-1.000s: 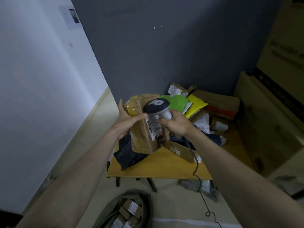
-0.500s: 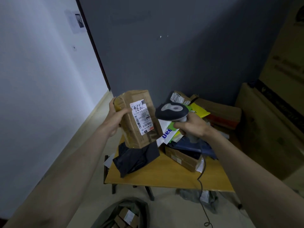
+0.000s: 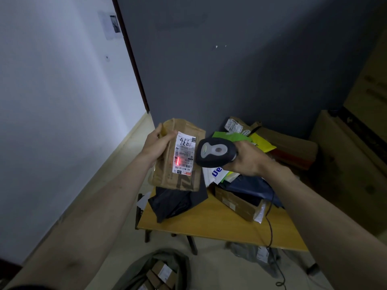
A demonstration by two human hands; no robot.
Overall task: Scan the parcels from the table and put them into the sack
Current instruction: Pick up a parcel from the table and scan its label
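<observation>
My left hand (image 3: 156, 146) grips a brown paper parcel (image 3: 167, 176) upright above the table's left end, its white label (image 3: 185, 154) facing me. A red scan light glows on the label's barcode. My right hand (image 3: 249, 160) holds a dark handheld scanner (image 3: 215, 152) just right of the parcel, its head aimed at the label. The scanner's cable (image 3: 270, 218) hangs down past the table edge. Under me, the grey-green sack (image 3: 136, 273) lies open on the floor with several small boxes inside.
The yellow wooden table (image 3: 209, 225) holds a pile of parcels: a black bag (image 3: 173, 204), a brown box (image 3: 236, 203), a dark blue bag (image 3: 251, 185), green and yellow mailers (image 3: 232, 136). Large cartons (image 3: 347, 164) stand at right. A grey parcel (image 3: 253, 253) lies under the table.
My left hand has lifted the brown parcel and turned its label towards me. My right hand has brought the scanner beside it, and the red scan light now falls on the barcode.
</observation>
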